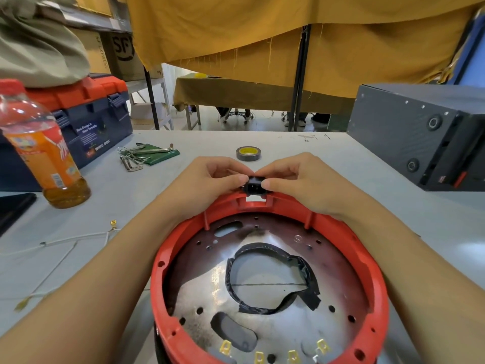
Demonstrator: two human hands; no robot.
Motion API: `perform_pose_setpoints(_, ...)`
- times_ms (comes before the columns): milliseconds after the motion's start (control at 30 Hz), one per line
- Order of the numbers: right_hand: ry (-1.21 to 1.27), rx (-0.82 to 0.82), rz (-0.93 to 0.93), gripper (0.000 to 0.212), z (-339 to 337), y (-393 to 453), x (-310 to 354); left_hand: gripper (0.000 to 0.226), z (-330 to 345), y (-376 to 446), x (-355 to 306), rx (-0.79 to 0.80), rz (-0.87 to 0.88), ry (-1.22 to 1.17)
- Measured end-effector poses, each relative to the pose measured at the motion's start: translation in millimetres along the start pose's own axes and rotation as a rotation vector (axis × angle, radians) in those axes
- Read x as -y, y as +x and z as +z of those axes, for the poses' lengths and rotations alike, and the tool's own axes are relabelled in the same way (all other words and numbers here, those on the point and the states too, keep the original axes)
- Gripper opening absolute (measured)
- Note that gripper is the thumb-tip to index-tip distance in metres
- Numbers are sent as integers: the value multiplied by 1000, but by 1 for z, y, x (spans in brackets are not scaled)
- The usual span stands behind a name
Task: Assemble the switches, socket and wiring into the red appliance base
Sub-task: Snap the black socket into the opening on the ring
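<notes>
- Pinching from both sides, the fingertips of the left hand (210, 177) and right hand (296, 177) curl round a small black power socket (254, 184), thumbs pressed against its near face.
- The socket sits at the far rim of the red appliance base (168, 261), just above a rectangular notch (256, 200) in that rim.
- Inside the base lies a shiny metal plate (265, 279) with holes, a loop of black tape (296, 264) around its central opening and yellow spade terminals (258, 357) at the near edge.
- Beyond the base, a roll of tape (248, 153) with a yellow core rests on the grey table (393, 214).
- Left of the base: white wires (78, 236), hex keys (136, 156) on a green pouch, an orange drink bottle (44, 153), and a blue and orange toolbox (91, 122) reading "WING BOX" and "Best Design".
- Behind the toolbox stands a cardboard box (123, 53) marked "SF".
- Right of the base sits a dark grey metal box (420, 135).
</notes>
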State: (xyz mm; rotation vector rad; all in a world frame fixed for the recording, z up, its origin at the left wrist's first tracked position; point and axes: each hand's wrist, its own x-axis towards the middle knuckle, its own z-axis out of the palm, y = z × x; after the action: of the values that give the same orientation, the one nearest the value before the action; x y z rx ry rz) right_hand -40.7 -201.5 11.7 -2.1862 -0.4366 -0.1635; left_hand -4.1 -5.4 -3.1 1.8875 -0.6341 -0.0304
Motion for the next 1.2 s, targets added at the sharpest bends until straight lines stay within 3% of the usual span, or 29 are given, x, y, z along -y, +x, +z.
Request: perform_pose_setpoints(1200, -50, -48, -42, 21, 2, 0, 0, 13, 2, 0, -2, -42, 39, 25)
